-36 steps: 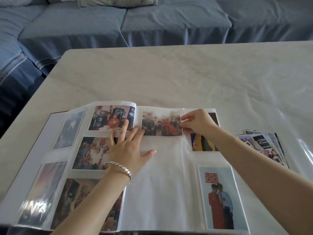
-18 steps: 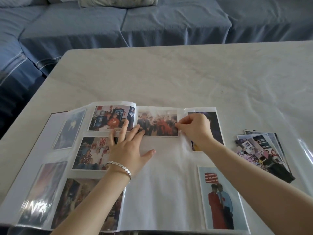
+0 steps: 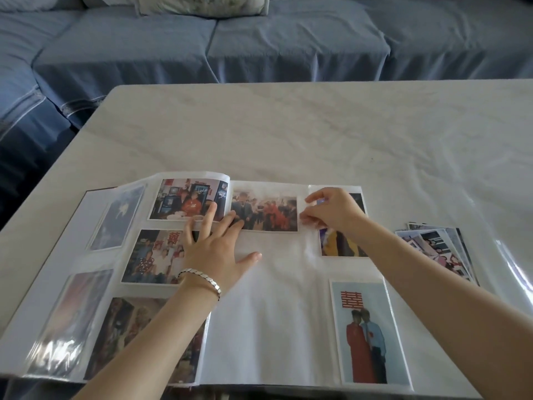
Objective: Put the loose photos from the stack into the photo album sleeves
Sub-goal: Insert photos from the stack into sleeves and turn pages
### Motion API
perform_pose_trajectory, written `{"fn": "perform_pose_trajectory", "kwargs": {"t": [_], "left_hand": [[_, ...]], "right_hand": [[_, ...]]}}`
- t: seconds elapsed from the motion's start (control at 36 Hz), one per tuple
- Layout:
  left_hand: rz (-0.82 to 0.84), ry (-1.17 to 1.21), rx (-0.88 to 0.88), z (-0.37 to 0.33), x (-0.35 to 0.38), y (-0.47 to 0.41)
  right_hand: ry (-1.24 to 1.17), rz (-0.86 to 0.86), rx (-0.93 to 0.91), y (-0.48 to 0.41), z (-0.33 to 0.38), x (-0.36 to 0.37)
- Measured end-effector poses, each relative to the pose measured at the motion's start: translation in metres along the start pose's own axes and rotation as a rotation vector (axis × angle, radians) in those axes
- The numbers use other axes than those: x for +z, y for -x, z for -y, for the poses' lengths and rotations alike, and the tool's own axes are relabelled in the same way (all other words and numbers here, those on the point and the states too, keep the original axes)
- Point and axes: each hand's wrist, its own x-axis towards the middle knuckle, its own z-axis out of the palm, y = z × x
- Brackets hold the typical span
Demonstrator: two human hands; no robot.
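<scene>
Head view: pale marble-look table (image 3: 288, 125) under clear plastic; blue sofa (image 3: 259, 41) at 12 o'clock.
Album (image 3: 268, 313): open, at the table's 6 o'clock.
Stack (image 3: 438, 249): loose photos at the album's 3 o'clock.
Left hand (image 3: 213, 249): fingers spread flat on the album.
Right hand (image 3: 334, 212): fingers curled beside sleeved crowd photo (image 3: 264, 209); grip cannot be told.

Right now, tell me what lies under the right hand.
Under the right hand sits a sleeved photo at the top right corner of the album page. Mainly its lower part, yellow and purple, shows. The hand and wrist cover the rest, so its subject cannot be told.
</scene>
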Motion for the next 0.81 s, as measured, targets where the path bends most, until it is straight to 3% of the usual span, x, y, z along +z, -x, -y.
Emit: {"fn": "perform_pose_trajectory", "kwargs": {"t": [0.08, 0.17, 0.25, 0.36, 0.5, 0.61, 0.69, 0.81], "left_hand": [[0.01, -0.021, 0.0, 0.0, 0.0, 0.0], [0.024, -0.052, -0.004, 0.001, 0.001, -0.001], [0.011, -0.051, -0.005, 0.0, 0.002, -0.001], [0.005, -0.062, -0.004, 0.0, 0.002, -0.001], [0.009, -0.06, -0.006, -0.001, 0.0, 0.0], [-0.007, -0.056, -0.003, -0.002, 0.0, 0.0], [-0.018, -0.054, -0.001, -0.001, 0.002, -0.001], [-0.032, -0.047, 0.0, 0.0, 0.003, -0.001]], "right_hand": [[0.016, -0.081, -0.126, 0.015, -0.007, -0.012], [0.22, -0.198, -0.296, 0.044, -0.019, -0.03], [0.407, -0.262, -0.337, 0.073, -0.043, -0.054], [0.634, -0.347, -0.237, 0.097, -0.082, -0.082], [0.906, -0.18, -0.062, 0.107, -0.116, -0.099], [1.081, -0.164, -0.06, 0.108, -0.127, -0.096], [1.081, -0.204, -0.14, 0.11, -0.127, -0.09], [0.962, -0.23, -0.06, 0.113, -0.119, -0.095]]}}
